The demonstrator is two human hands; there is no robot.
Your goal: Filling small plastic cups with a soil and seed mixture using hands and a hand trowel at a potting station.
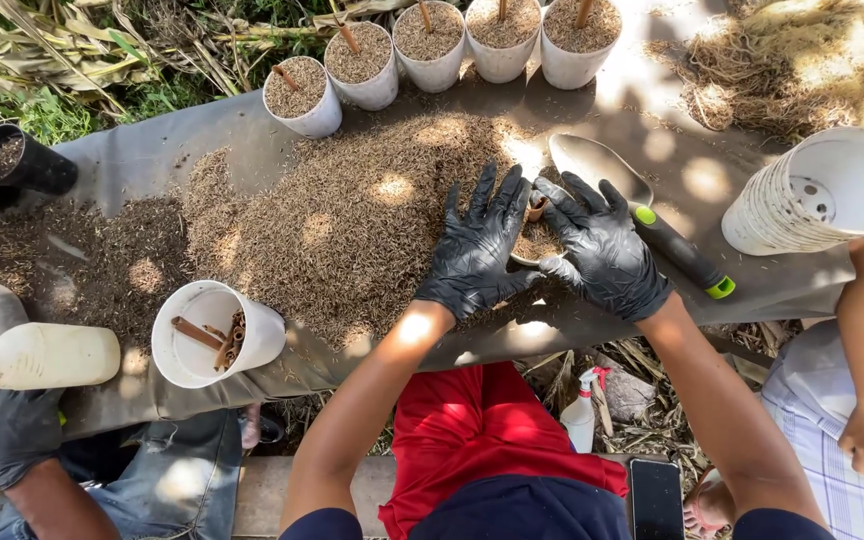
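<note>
Head view, near edge first: a black phone [655, 497] lies flat by the person's right arm, and a small white spray bottle [581, 418] stands on the dry leaves below the worktop edge. The worktop [142, 160] is covered w/ a grey, smooth sheet.

Both hands wear black, shiny gloves. The left hand [477, 250] is spread flat, fingers fanned and pointing away from the person, palm pressed on the left side of a small white pot [532, 245]. The right hand [602, 250] is also opened wide, fingers curved around the pot's right side. The pot is between the two palms, approx. at the middle of the worktop, mostly hidden; it is filled w/ brown, grainy husk and a short brown stick [536, 207] stands in it, long axis about upright, tip leaning a little away.

At left, a white cup [214, 332] lies tilted, mouth toward the camera, w/ brown sticks inside. Another person's gloved hand [17, 430] is below a cream squeeze bottle [44, 355].

Just beyond the hands is a wide, loose husk pile [332, 220], fine and fibrous. A metal trowel [642, 215] w/ black-green handle lies diagonal, blade pointing far-left. At right a stack of white pots [812, 195] lies on its side.

Farthest, a row of filled pots [432, 45], each w/ a stick.
</note>
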